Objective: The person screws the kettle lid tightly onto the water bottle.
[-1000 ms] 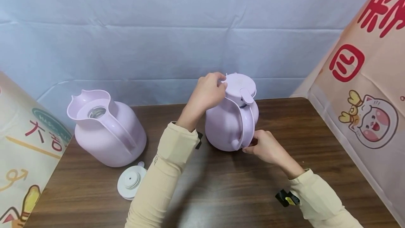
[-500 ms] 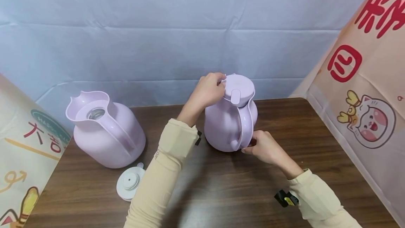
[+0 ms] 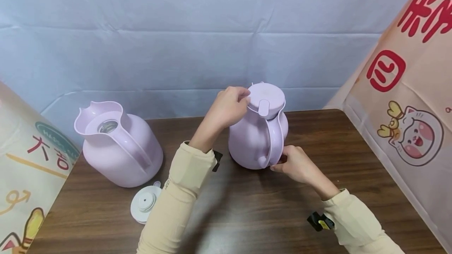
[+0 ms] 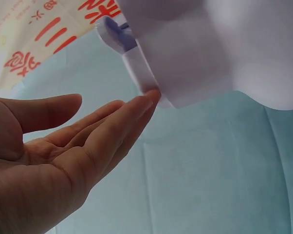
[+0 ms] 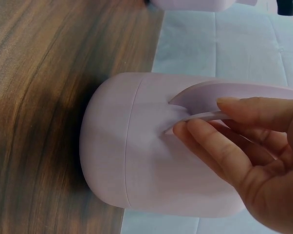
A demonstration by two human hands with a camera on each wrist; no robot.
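Lidded jug: we see a lilac vacuum jug [image 3: 245, 144] standing upright toward the back of the surface, right of centre in the head view.
Lid: a round lilac lid [image 3: 267, 94] sits in the mouth of this jug, its tongue-shaped tab [image 3: 263, 107] pointing toward us, a little left of the handle's top.
Handle: the looped handle [image 3: 277, 140] runs down the near side of the body.
Right hand: the right hand [image 3: 298, 164] pinches the lower part of the handle between thumb and fingers, as we see best in the right wrist view.
Left hand: the left hand [image 3: 227, 107] is at the jug's upper rim, beside the lid; in the left wrist view we find its fingers extended and close together, the thumb apart, with fingertips meeting the rim.
Open jug: we note a second lilac jug [image 3: 123, 154] well to the left, upright, a round glassy opening visible in its neck.
Loose lid: just in front of it a lid [image 3: 143, 207] lies with its white, stepped underside up.
Support: all rest on a dark wood-grain surface [image 3: 254, 214].
Background: we see a creased pale-blue cloth [image 3: 176, 50], flanked by printed sheets [image 3: 409, 101].
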